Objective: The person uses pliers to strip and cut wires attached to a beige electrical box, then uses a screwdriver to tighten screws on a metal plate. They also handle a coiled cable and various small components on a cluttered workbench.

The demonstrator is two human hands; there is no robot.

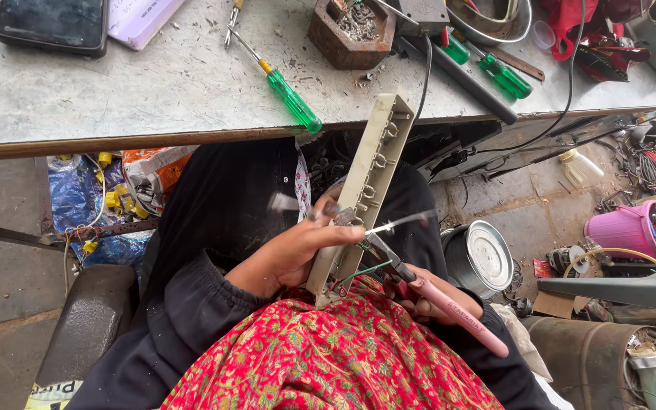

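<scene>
My left hand (294,250) grips a long cream plastic switch panel (370,171) that leans up from my lap toward the workbench edge, its back with several metal terminals facing me. My right hand (427,292) holds pink-handled pliers (449,307) whose jaws sit against the panel's lower part, near thin green and red wires (358,275). A pale wire (400,222) sticks out to the right from the jaws. My lap is covered by red patterned cloth (328,357).
A grey workbench (153,91) carries green-handled screwdrivers (291,99), a rusty block (351,30), a dark tablet (51,23) and a black cable. On the floor to the right stand a steel pot (484,258), a pink bucket (628,228) and scrap. Bags lie under the bench at left.
</scene>
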